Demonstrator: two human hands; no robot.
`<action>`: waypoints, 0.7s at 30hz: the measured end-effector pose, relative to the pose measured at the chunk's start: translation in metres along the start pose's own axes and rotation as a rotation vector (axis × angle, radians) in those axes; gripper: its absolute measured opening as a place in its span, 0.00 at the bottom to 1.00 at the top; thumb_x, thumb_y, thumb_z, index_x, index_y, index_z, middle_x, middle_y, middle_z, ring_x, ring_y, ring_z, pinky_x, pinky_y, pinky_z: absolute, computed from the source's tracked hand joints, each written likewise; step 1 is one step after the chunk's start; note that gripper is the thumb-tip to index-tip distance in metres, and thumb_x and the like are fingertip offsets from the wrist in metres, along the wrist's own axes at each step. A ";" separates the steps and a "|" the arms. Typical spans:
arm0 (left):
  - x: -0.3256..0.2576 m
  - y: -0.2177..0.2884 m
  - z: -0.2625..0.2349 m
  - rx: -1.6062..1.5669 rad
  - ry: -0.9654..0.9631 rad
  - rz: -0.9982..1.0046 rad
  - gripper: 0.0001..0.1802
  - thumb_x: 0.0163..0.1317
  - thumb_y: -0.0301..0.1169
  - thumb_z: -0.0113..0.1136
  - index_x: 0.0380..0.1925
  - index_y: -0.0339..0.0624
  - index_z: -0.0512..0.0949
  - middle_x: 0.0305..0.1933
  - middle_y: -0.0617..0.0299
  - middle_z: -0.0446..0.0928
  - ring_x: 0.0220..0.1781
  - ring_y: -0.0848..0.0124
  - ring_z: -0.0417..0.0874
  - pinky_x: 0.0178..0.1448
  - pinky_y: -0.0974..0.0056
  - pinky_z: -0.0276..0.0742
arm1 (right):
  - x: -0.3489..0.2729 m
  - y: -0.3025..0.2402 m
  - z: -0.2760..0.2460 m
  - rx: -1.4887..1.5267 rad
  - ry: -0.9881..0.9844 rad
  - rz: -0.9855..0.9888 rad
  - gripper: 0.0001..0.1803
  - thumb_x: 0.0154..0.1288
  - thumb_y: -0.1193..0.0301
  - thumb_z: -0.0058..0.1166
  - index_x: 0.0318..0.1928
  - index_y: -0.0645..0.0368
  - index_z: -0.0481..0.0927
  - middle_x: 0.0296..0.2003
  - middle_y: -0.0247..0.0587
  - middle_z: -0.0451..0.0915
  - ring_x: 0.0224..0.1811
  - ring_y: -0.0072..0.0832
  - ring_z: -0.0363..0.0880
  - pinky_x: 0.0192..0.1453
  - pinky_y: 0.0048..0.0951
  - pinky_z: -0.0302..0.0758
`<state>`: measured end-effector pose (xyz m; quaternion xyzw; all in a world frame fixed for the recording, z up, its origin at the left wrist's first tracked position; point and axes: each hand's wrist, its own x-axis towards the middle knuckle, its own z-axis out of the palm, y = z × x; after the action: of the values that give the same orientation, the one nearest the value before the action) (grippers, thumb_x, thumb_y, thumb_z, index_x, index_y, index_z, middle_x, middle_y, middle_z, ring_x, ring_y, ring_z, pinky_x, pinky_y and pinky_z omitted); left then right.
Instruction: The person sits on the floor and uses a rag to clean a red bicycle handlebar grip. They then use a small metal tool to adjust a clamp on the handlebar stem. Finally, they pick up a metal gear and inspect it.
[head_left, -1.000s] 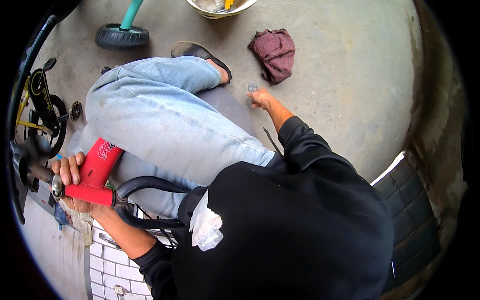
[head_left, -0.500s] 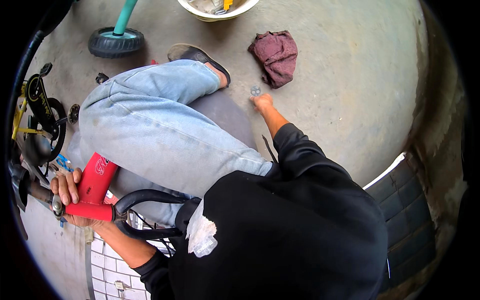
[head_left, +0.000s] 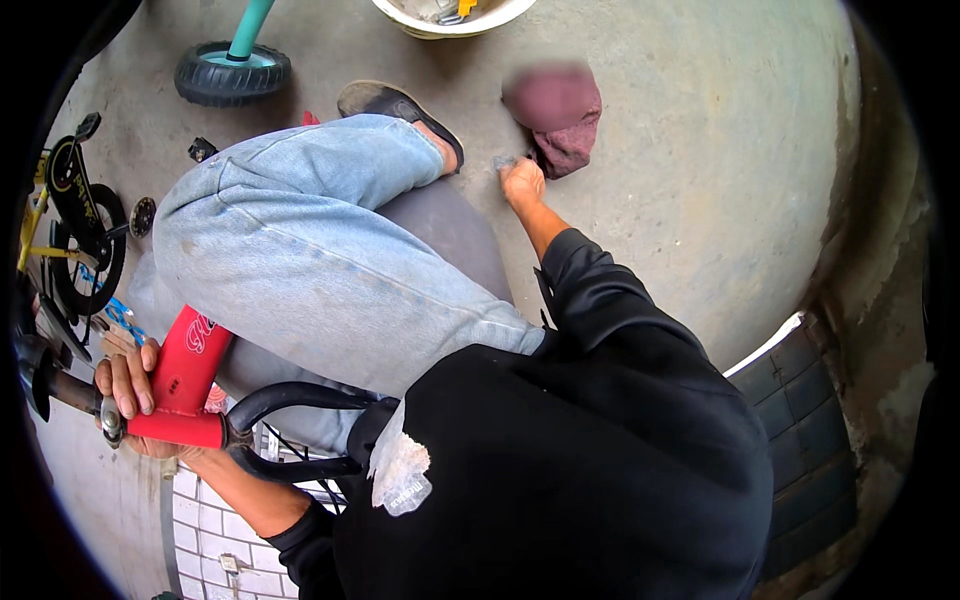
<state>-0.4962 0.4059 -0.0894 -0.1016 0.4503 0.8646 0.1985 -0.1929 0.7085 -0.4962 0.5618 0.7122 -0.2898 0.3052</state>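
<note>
My left hand (head_left: 130, 395) is wrapped round the head end of a red bicycle frame (head_left: 188, 365), beside a metal clamp (head_left: 111, 420). A black bicycle fork (head_left: 290, 395) comes out of the head tube toward my torso and straddles it. My right arm stretches out over the floor. At its end my right hand (head_left: 524, 184) is closed, with a small see-through greyish piece (head_left: 503, 161) at its fingertips; its exact kind is unclear. A crumpled maroon cloth (head_left: 568, 145) lies just beyond that hand.
A white basin (head_left: 455, 27) with small parts stands at the far edge. A teal-framed thing with a black wheel (head_left: 232, 75) is at far left. A yellow and black small bicycle (head_left: 75, 220) stands at left, near a round toothed part (head_left: 143, 216). Dark tiles (head_left: 800, 450) lie at right.
My right hand has moved slightly away from me, closing over more of the small greyish piece. My left hand keeps its hold on the red frame.
</note>
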 end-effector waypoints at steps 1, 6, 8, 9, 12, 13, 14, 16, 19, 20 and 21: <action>0.000 0.001 -0.001 -0.003 -0.002 -0.001 0.10 0.58 0.27 0.61 0.35 0.43 0.69 0.24 0.72 0.69 0.27 0.78 0.67 0.52 0.63 0.60 | -0.001 0.001 0.002 0.011 0.028 -0.052 0.22 0.55 0.58 0.62 0.42 0.63 0.81 0.44 0.56 0.81 0.51 0.47 0.79 0.55 0.42 0.73; 0.001 -0.001 -0.003 0.050 -0.041 -0.007 0.13 0.61 0.33 0.61 0.37 0.45 0.66 0.26 0.73 0.68 0.27 0.78 0.66 0.54 0.64 0.58 | -0.001 -0.004 0.009 0.008 0.140 -0.019 0.24 0.54 0.58 0.64 0.45 0.62 0.76 0.45 0.57 0.79 0.51 0.49 0.78 0.54 0.43 0.74; 0.005 0.001 -0.009 0.041 -0.051 -0.014 0.13 0.61 0.33 0.61 0.37 0.46 0.66 0.26 0.73 0.68 0.27 0.78 0.66 0.54 0.64 0.58 | -0.008 -0.015 0.006 0.000 0.164 0.027 0.26 0.53 0.59 0.65 0.47 0.62 0.74 0.46 0.57 0.78 0.52 0.49 0.77 0.54 0.43 0.74; 0.003 0.001 -0.007 0.022 -0.032 -0.016 0.13 0.60 0.32 0.61 0.37 0.44 0.66 0.25 0.72 0.68 0.27 0.78 0.66 0.53 0.63 0.59 | -0.009 -0.016 0.004 -0.027 0.151 0.023 0.27 0.52 0.59 0.65 0.48 0.62 0.73 0.46 0.57 0.78 0.52 0.49 0.77 0.54 0.43 0.74; 0.003 0.000 -0.004 0.008 -0.007 -0.007 0.12 0.59 0.31 0.62 0.36 0.44 0.67 0.25 0.72 0.68 0.27 0.78 0.67 0.53 0.63 0.59 | -0.003 -0.015 0.003 -0.073 0.119 -0.075 0.26 0.52 0.59 0.66 0.47 0.61 0.74 0.47 0.56 0.77 0.51 0.48 0.77 0.54 0.43 0.74; 0.003 0.001 -0.004 0.011 -0.006 -0.001 0.12 0.59 0.31 0.62 0.36 0.44 0.67 0.25 0.72 0.68 0.27 0.78 0.67 0.53 0.63 0.59 | -0.001 -0.014 0.004 -0.081 0.110 -0.121 0.25 0.52 0.59 0.66 0.46 0.60 0.74 0.48 0.55 0.78 0.51 0.48 0.77 0.54 0.44 0.74; 0.002 0.003 -0.004 0.012 -0.005 -0.004 0.12 0.59 0.31 0.62 0.36 0.44 0.67 0.25 0.72 0.68 0.27 0.78 0.67 0.53 0.63 0.59 | -0.001 -0.011 0.005 -0.095 0.092 -0.112 0.24 0.52 0.60 0.65 0.45 0.60 0.75 0.47 0.54 0.78 0.50 0.48 0.78 0.53 0.44 0.74; 0.001 0.004 -0.006 0.011 -0.005 0.002 0.13 0.59 0.31 0.62 0.37 0.44 0.67 0.25 0.72 0.68 0.27 0.78 0.67 0.53 0.63 0.59 | 0.005 -0.011 0.002 -0.123 0.064 -0.104 0.21 0.52 0.61 0.65 0.43 0.59 0.77 0.45 0.52 0.79 0.49 0.47 0.78 0.52 0.44 0.73; 0.000 0.004 -0.004 0.008 -0.009 0.018 0.13 0.60 0.33 0.62 0.36 0.45 0.66 0.25 0.72 0.68 0.26 0.78 0.67 0.53 0.63 0.59 | 0.007 -0.015 -0.004 -0.118 0.006 -0.193 0.18 0.51 0.61 0.64 0.40 0.57 0.80 0.41 0.49 0.81 0.48 0.45 0.78 0.51 0.44 0.73; -0.001 0.002 -0.006 -0.009 -0.018 0.000 0.14 0.60 0.33 0.62 0.35 0.46 0.65 0.25 0.72 0.68 0.26 0.78 0.67 0.52 0.63 0.59 | 0.003 -0.011 -0.009 -0.127 -0.018 -0.266 0.18 0.51 0.62 0.63 0.40 0.58 0.81 0.37 0.52 0.82 0.45 0.47 0.79 0.49 0.44 0.74; 0.001 0.001 -0.010 -0.022 -0.031 0.002 0.14 0.60 0.34 0.62 0.34 0.47 0.64 0.25 0.72 0.68 0.26 0.78 0.67 0.52 0.63 0.59 | 0.004 -0.010 -0.006 -0.169 -0.035 -0.305 0.18 0.51 0.62 0.62 0.40 0.58 0.81 0.36 0.53 0.82 0.43 0.48 0.80 0.48 0.44 0.75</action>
<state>-0.4972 0.3974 -0.0945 -0.0900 0.4377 0.8712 0.2032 -0.2040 0.7135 -0.4949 0.4145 0.8056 -0.2814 0.3163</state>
